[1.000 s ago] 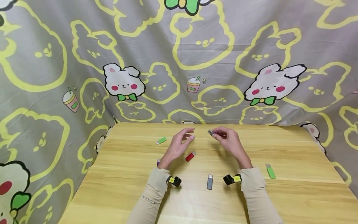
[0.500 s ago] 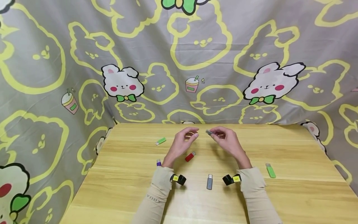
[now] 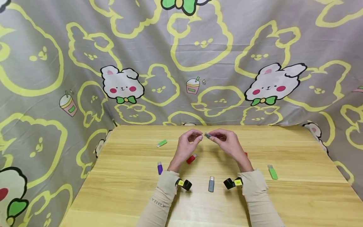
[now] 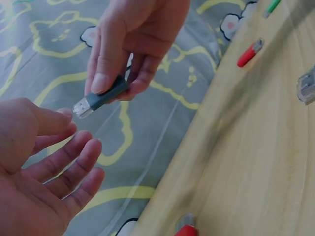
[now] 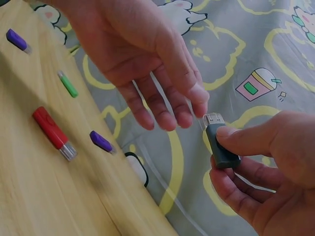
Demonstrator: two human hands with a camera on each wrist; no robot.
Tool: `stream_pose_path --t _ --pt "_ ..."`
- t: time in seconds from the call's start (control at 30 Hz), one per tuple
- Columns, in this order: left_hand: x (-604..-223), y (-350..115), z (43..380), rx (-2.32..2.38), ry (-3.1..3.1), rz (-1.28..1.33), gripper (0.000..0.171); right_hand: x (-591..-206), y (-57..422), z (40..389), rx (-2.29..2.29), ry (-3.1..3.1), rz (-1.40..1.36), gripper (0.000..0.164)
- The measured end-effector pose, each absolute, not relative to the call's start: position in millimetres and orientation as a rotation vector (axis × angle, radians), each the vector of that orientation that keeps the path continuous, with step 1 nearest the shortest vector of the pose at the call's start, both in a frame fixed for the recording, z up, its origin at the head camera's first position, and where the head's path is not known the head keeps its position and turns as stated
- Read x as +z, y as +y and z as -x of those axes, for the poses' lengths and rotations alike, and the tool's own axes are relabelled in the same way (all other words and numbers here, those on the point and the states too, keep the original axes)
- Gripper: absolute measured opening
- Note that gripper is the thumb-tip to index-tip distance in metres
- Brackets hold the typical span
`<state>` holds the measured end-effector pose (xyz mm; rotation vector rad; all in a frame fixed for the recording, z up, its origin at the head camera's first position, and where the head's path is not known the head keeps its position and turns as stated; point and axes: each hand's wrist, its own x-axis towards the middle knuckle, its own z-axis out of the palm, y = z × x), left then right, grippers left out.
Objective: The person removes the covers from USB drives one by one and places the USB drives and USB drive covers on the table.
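Note:
A dark grey USB stick (image 5: 221,142) with a clear cap over its metal plug is pinched between the thumb and fingers of my right hand (image 3: 226,140). Its capped end points toward my left hand (image 3: 188,142), whose thumb and index fingertips come right up to the cap in both wrist views. Whether they touch it, I cannot tell. My left hand's other fingers are spread and loosely bent, holding nothing. Below the hands, a red USB stick (image 3: 191,159) lies near my left wrist, and a grey USB stick (image 3: 211,184) lies between the forearms.
On the wooden table (image 3: 119,195) also lie a purple USB stick (image 3: 160,168), a green one (image 3: 162,143) at the back left and another green one (image 3: 272,172) at the right. The right wrist view shows a second purple stick (image 5: 102,141). A patterned curtain (image 3: 158,104) hangs behind.
My left hand has moved right and my right hand slightly left with the grey USB stick, narrowing the gap between them. The purple stick has come out from behind my left wrist.

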<state>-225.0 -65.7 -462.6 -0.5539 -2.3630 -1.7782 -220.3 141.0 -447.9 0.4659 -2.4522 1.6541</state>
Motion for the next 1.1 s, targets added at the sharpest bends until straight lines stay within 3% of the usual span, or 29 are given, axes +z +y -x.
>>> stream_pose_path --t 0.47,0.73,1.1 --pt "-460.7 -70.3 223.8 -1.974 -2.241 0.580 0.022 -444.3 132.7 213.6 1.675 -2.461 -0.493 0.015" --pt "-434.3 -68.3 209.1 -1.996 -2.202 0.634 0.013 -444.8 126.7 213.7 1.669 -2.456 -0.527 0.015" --pt "-460.4 -66.9 223.4 -1.967 -2.216 0.570 0.012 -448.7 123.9 213.0 1.570 -2.470 -0.552 0.009"
